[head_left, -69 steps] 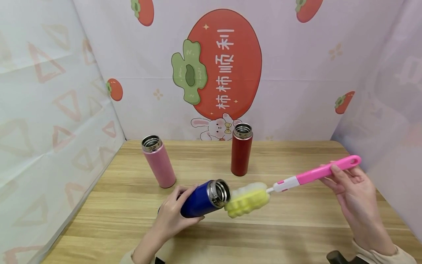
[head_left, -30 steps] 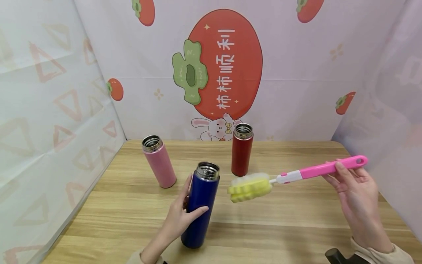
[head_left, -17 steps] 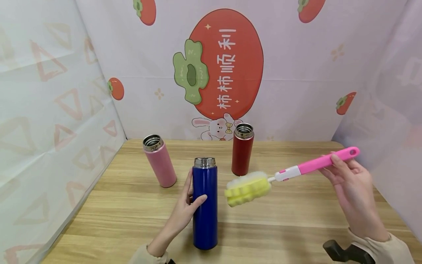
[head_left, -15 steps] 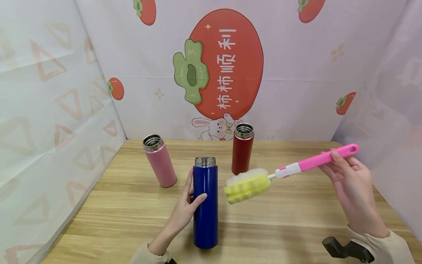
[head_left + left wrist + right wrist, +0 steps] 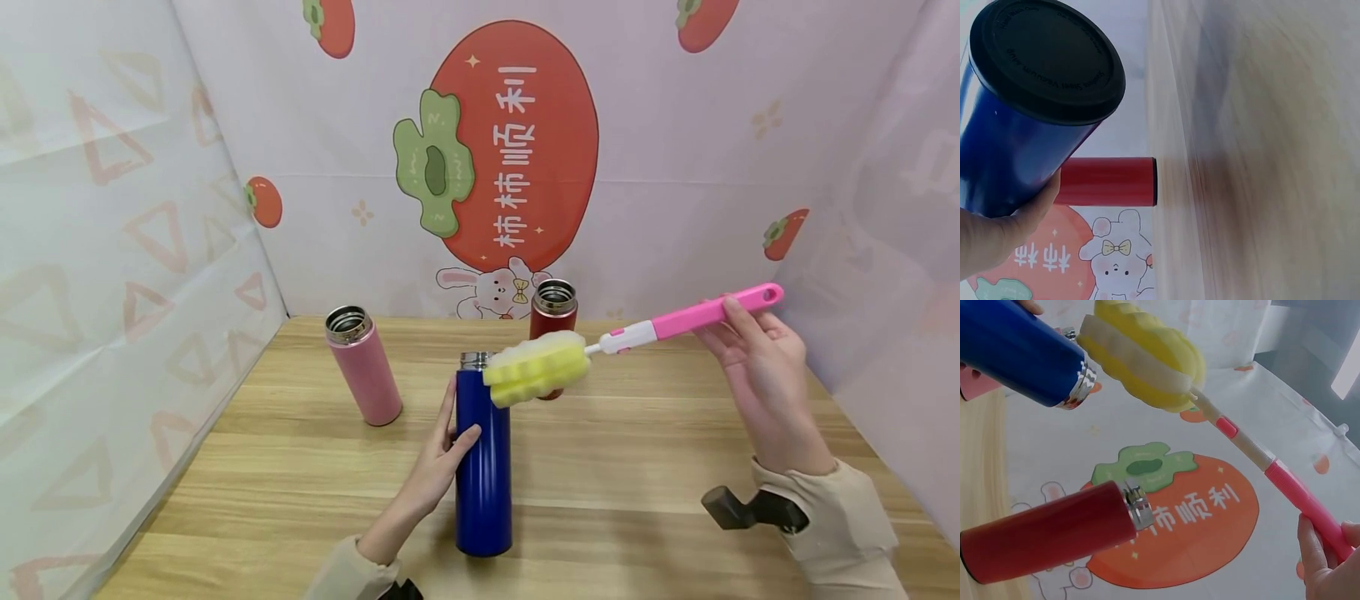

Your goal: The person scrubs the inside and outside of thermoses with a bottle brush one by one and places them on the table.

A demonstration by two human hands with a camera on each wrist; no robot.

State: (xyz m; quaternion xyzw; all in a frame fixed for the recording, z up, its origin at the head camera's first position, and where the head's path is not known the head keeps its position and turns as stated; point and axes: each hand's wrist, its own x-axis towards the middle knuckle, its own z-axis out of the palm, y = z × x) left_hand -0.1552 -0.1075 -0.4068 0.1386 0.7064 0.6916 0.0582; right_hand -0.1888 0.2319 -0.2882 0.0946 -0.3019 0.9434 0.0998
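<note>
My left hand [image 5: 433, 468] grips a blue vacuum flask [image 5: 483, 483] around its side, thumb across the front. The flask is lidless and stands nearly upright; its black base [image 5: 1050, 59] shows in the left wrist view, lifted off the table. With my right hand [image 5: 768, 383] I hold a bottle brush [image 5: 630, 335] by its pink handle [image 5: 693, 317], thumb on top. Its yellow and white sponge head [image 5: 1147, 356] points left, just beside the flask's steel mouth [image 5: 1080, 384] in the right wrist view. In the head view the sponge overlaps that mouth and partly hides it.
A pink flask [image 5: 365, 371] without a lid stands on the wooden table [image 5: 300, 500] at the left. Behind the brush is a lidless red flask [image 5: 553, 321], partly covered by the sponge. Printed cloth walls [image 5: 660, 167] enclose the back and sides.
The blue flask has gone from tilted to nearly upright, then shifted slightly right and up. My right hand has raised the brush and brought it left, so the sponge now overlaps the flask's mouth.
</note>
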